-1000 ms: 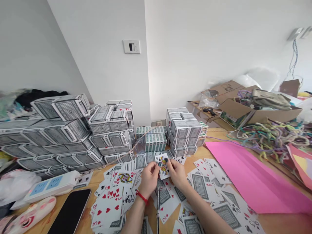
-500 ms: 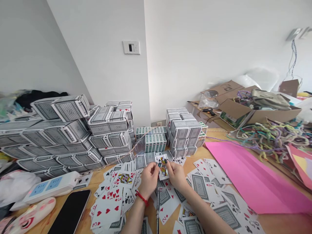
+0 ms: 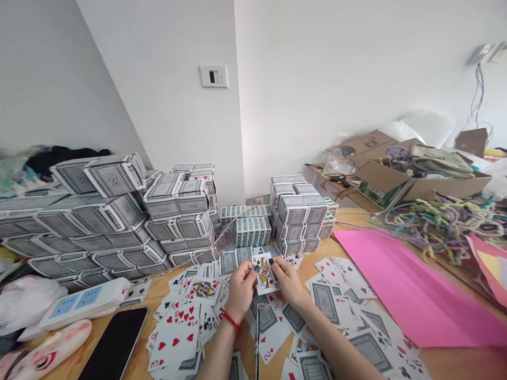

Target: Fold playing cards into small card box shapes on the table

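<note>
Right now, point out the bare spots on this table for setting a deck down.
Bare wooden table shows at the near right, below the flat pink paper sheet, and in a narrow wedge between the black phone and the scattered playing cards. The sheet's middle is bare too. Crowded: cards mid-table, stacked patterned card boxes behind, tangled coloured yarn far right.

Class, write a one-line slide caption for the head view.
Left hand and right hand pinch a colourful paper face card above scattered playing cards.
</note>
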Demonstrator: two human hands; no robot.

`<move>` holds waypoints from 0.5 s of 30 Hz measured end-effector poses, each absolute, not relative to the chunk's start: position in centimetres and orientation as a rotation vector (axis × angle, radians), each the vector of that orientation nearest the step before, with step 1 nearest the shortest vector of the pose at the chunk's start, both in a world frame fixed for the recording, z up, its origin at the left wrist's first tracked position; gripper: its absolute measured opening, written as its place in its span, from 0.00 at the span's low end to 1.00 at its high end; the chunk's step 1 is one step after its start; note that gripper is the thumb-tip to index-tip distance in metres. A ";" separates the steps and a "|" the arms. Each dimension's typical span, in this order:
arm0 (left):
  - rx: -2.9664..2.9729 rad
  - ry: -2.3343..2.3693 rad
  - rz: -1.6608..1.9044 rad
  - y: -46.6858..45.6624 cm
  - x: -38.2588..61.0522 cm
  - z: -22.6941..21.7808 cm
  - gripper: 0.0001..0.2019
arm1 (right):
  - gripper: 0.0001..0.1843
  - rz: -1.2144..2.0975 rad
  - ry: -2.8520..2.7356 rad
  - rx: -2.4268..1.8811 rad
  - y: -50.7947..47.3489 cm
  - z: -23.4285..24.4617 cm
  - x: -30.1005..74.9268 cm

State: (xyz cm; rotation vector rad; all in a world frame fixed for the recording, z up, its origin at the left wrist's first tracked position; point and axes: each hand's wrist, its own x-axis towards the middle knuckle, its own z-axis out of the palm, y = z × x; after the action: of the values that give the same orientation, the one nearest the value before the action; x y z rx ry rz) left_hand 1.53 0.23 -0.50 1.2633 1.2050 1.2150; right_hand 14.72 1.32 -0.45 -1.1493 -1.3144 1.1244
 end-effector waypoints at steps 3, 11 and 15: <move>1.229 1.197 1.242 0.1 1.4 -0.5 0.08 | 0.14 1.291 -1.213 -1.028 1.2 -0.3 14.7; 1.193 1.200 1.334 0.1 1.2 -0.2 0.09 | 0.12 1.450 -1.126 -0.930 1.3 -1.2 14.4; 1.145 1.190 1.339 0.2 1.1 -0.3 0.09 | 0.11 1.491 -1.113 -0.900 1.2 -0.7 14.4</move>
State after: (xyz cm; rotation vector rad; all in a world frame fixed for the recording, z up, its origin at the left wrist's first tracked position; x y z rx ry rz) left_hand 1.12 0.17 -0.27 1.1451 1.1902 1.3387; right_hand 14.36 1.16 -0.71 -0.9002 -1.1134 1.4906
